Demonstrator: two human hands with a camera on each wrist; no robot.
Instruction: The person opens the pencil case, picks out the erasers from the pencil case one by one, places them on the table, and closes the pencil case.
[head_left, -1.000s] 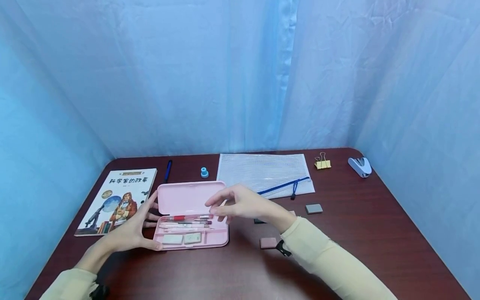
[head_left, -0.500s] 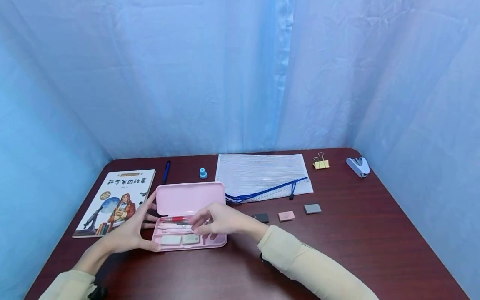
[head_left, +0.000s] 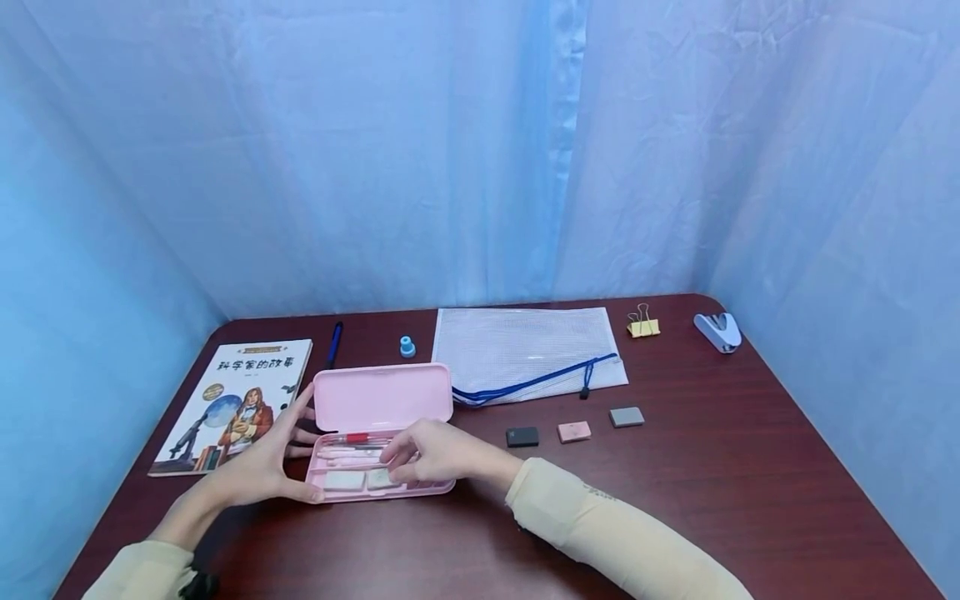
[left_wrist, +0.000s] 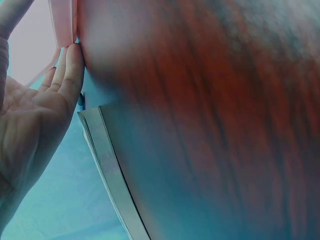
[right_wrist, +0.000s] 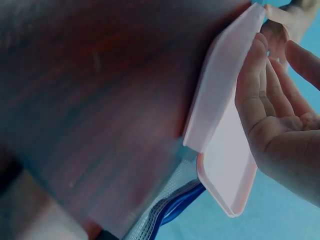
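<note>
An open pink pencil case [head_left: 382, 397] has pens [head_left: 352, 437] in its rear section and two whitish erasers [head_left: 343, 481] in front. My left hand [head_left: 258, 462] is spread along its left end, thumb at the front corner. In the left wrist view, the left fingers [left_wrist: 72, 75] lie nearly straight against the case. My right hand [head_left: 431, 454] reaches down into the case, fingers bent over the right-hand eraser [head_left: 381, 478] and partly covering it. Those right fingers [right_wrist: 252, 75] dip behind the front wall in the right wrist view; I cannot tell whether they pinch the eraser.
Black [head_left: 522, 437], pink [head_left: 574, 432] and grey [head_left: 626, 417] erasers lie right of the case. Behind are a mesh zip pouch [head_left: 525, 346], a light-blue bottle-shaped item [head_left: 407, 347] and a blue pen [head_left: 334, 342]. A book [head_left: 232, 408], yellow binder clip [head_left: 643, 327] and white-lilac tool [head_left: 718, 332] sit farther out.
My right hand has moved left and down from above the case's right side, onto the right-hand eraser in it. The left hand stays in place. The right sleeve now covers a pinkish-brown block seen earlier.
</note>
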